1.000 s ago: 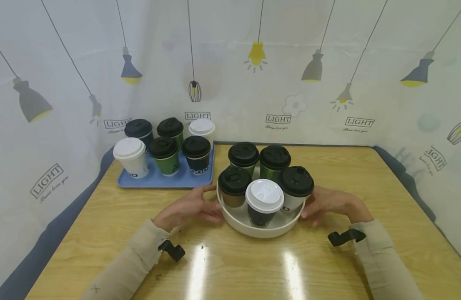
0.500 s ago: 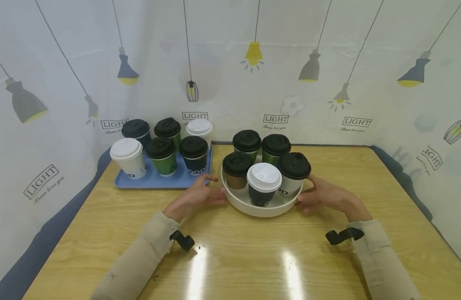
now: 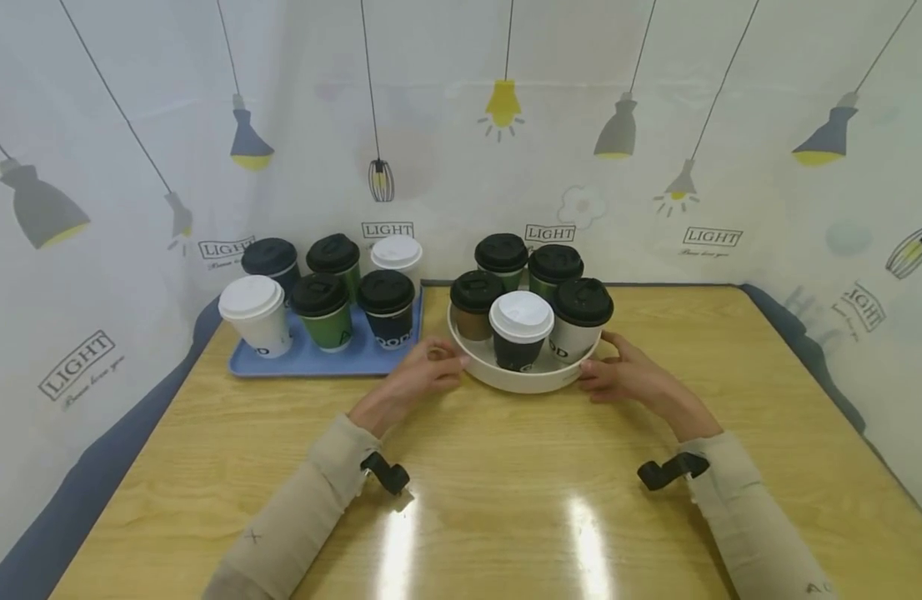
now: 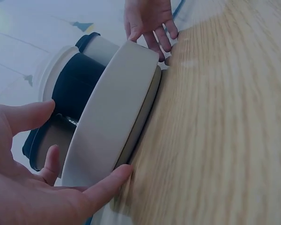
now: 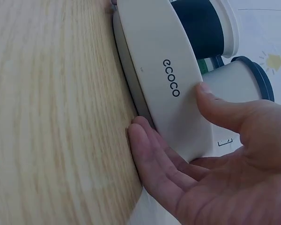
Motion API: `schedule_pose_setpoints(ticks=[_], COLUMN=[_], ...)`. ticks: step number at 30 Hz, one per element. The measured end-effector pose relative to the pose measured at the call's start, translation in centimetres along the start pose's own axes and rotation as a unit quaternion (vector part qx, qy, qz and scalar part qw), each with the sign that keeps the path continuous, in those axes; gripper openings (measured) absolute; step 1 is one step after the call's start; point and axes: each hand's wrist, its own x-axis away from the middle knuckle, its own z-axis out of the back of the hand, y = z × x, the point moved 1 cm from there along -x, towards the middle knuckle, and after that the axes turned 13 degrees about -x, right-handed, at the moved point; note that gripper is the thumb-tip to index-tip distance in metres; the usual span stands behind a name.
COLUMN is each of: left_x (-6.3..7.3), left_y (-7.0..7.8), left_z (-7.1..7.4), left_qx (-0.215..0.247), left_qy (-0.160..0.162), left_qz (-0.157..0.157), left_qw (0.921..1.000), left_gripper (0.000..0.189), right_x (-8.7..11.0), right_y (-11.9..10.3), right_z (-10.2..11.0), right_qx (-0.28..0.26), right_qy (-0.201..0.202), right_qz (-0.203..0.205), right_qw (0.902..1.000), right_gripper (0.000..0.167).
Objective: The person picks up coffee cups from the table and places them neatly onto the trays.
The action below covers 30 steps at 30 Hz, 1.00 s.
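A round white tray [image 3: 523,382] with a low wall stands at the back of the table, carrying several lidded paper cups. In front among them is a dark cup with a white lid [image 3: 521,318]; the others have black lids. My left hand [image 3: 419,377] holds the tray's left side, its fingertips low at the base in the left wrist view and its thumb above the rim. On the opposite side my right hand [image 3: 629,379] grips the wall [image 5: 154,56], thumb on the rim and fingers under the lower edge. The wall bears the word "ecoco".
Left of the round tray lies a blue rectangular tray [image 3: 303,367] with several lidded cups in two rows, close to my left hand. A printed curtain [image 3: 461,167] hangs right behind the wooden table [image 3: 491,483].
Both hands have moved the round tray with its cups away from me, toward the back edge of the table. The blue tray and its cups have stayed in place.
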Motion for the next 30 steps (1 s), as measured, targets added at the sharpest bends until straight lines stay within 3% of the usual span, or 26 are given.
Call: schedule_pose_setpoints(ticks=[6, 21, 27, 30], left_x=[-0.33, 0.01, -0.14, 0.37], left_y=[-0.39, 0.14, -0.21, 0.15], left_z=[-0.42, -0.29, -0.49, -0.29], left_qx=[-0.020, 0.010, 0.000, -0.046], left_qy=[-0.011, -0.009, -0.008, -0.009], left_qz=[0.011, 0.023, 0.027, 0.020], left_qw=[0.9997, 0.9997, 0.9996, 0.9987], left_gripper=[0.035, 0.036, 0.037, 0.045], right_x=[0.12, -0.31, -0.11, 0.38], right_y=[0.18, 0.31, 0.58, 0.37], right_z=[0.25, 0.18, 0.18, 0.47], right_qx=[-0.002, 0.014, 0.007, 0.024], right_qy=[0.002, -0.010, -0.009, -0.005], right_qz=[-0.012, -0.008, -0.018, -0.016], right_qw=[0.9999, 0.9998, 0.9998, 0.9996], right_gripper=[0.098, 0.100, 0.100, 0.101])
